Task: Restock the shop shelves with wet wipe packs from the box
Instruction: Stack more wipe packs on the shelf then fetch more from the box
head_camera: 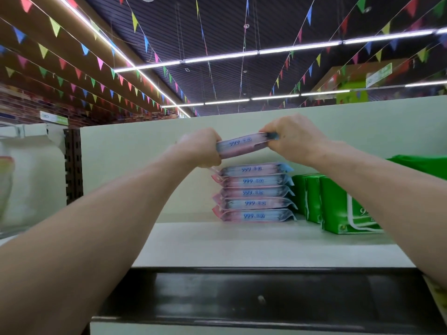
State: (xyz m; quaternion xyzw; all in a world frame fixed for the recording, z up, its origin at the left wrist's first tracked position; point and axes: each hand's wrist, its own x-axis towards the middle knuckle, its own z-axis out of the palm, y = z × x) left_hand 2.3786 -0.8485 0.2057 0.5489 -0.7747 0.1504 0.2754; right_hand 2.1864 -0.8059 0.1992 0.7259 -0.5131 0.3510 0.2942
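Shelf bay, top tier, front to back.

1. Lip (242, 293): glossy black strip along the front edge of the shelf, spanning the lower frame.
2. Forearms (96, 226): two, bare, reaching in from the lower corners and passing over the lip toward the middle.
3. Shelf (242, 243): pale flat board carrying the goods toward its rear.
4. Left hand (200, 147): fingers curled round the left end of the pack.
5. Right hand (295, 139): fingers and thumb closed on the right end of the pack, back of the hand toward the camera.
6. Pack (242, 145): one, pink-and-blue wrapper, "999" in blue on the side facing the camera. Held between both hands, nearly level with the right end slightly higher, in the air straight above the stack and apart from its top pack.
7. Stack (256, 192): five matching packs lying flat, one upon another, on the shelf near the back panel, ends slightly uneven.
8. Green packs (338, 206): standing upright, just right of the stack, partly covered by the right forearm.
9. Back panel (145, 165): pale, upright, behind all goods.
10. Upright (72, 165): dark slotted post at the panel's left edge. The pale goods beyond it are too blurred to identify.
11. Ceiling (217, 88): dark, slatted, with light strips (217, 55) and bunting (101, 64) of coloured triangular flags strung across.
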